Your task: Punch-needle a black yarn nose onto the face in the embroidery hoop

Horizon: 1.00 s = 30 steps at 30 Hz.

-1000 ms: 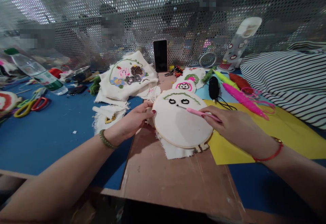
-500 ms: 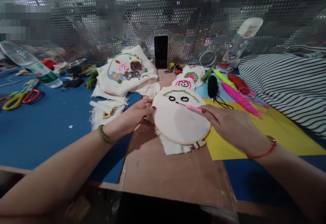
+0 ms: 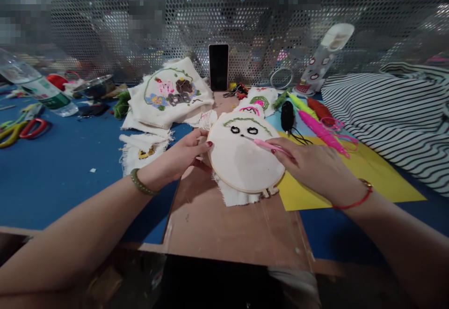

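Note:
My left hand (image 3: 187, 153) grips the left rim of a round embroidery hoop (image 3: 246, 166), thumb on top and the other fingers partly hidden beneath it. White cloth is stretched in the hoop, bearing two black looped rings and a green arc above them. In my right hand (image 3: 310, 164) is a punch needle (image 3: 261, 143) with a pink handle. Its metal tip meets the cloth at a small black spot just below the rings. Frayed cloth hangs out under the hoop's near edge, beside the hoop's clamp (image 3: 270, 191).
Embroidered cloths (image 3: 171, 93) lie behind on the left, with a phone (image 3: 219, 68) standing at the back. Black yarn (image 3: 287, 116) and pink yarn (image 3: 321, 131) sit to the right by yellow paper (image 3: 315, 189) and striped fabric (image 3: 382, 112). Scissors (image 3: 33, 128) and a bottle (image 3: 42, 89) are far left.
The whole view has shifted slightly, so everything appears a little higher and further left. Both hands keep their hold, and the needle tip stays at the same black spot.

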{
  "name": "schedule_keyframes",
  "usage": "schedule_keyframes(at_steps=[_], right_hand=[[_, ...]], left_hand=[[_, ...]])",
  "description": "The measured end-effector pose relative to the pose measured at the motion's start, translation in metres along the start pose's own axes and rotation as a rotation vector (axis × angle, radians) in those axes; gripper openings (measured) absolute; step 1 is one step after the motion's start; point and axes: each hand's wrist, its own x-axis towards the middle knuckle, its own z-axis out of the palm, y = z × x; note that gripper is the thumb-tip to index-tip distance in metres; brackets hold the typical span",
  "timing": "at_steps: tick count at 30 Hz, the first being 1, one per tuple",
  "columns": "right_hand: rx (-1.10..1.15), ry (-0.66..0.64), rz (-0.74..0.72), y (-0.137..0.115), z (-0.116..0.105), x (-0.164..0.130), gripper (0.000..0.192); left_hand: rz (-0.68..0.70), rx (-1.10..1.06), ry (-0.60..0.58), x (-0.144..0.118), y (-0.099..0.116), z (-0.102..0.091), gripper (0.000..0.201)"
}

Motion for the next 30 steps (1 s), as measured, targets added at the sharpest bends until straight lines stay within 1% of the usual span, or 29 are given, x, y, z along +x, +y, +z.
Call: schedule_keyframes(at_steps=[6,12,22,26,30], right_hand=[[-0.028,-0.016,0.023,-0.001,-0.0041,-0.0008,0.046],[-0.048,-0.012,0.037,-0.0019,-0.0023,-0.0014,0.043],[-0.113,-0.006,0.028,-0.0035,-0.0029,-0.0025,0.042],[-0.177,0.021,-0.002,-0.0057,0.0,-0.0049,0.042],[-0.286,0.081,-0.078,-0.0089,0.0051,-0.0096,0.044]], left_hand=[[-0.019,0.023,0.014,-0.0017,0.004,0.0022,0.025],[-0.008,0.035,0.032,-0.0018,0.0042,0.0037,0.022],[0.004,0.037,-0.006,-0.003,0.0046,0.0026,0.021],[0.011,0.07,0.006,-0.0054,0.0057,0.0047,0.024],[0.004,0.085,0.019,-0.0072,0.0056,0.0068,0.029]])
